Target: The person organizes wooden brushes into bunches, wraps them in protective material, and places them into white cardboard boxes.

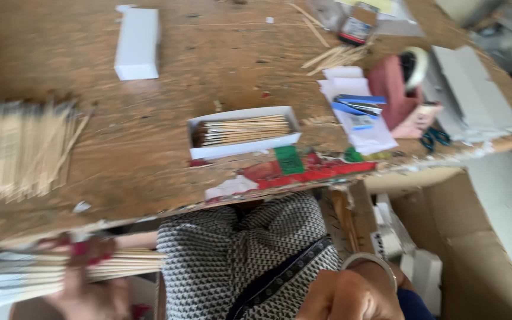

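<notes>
My left hand is low at the bottom left, below the table edge, and grips a thick bundle of thin wooden sticks that points right; the hand is blurred. At the bottom right, in my lap, my right hand is curled closed with a metal bangle on the wrist; nothing shows in it. On the worn wooden table in front of me an open white box lies filled with similar sticks. A large pile of loose sticks lies at the left.
A shut white box lies at the back left. To the right are loose sticks, white packets with blue strips, a pink tape dispenser, blue-handled scissors, flat grey cartons and a cardboard box below.
</notes>
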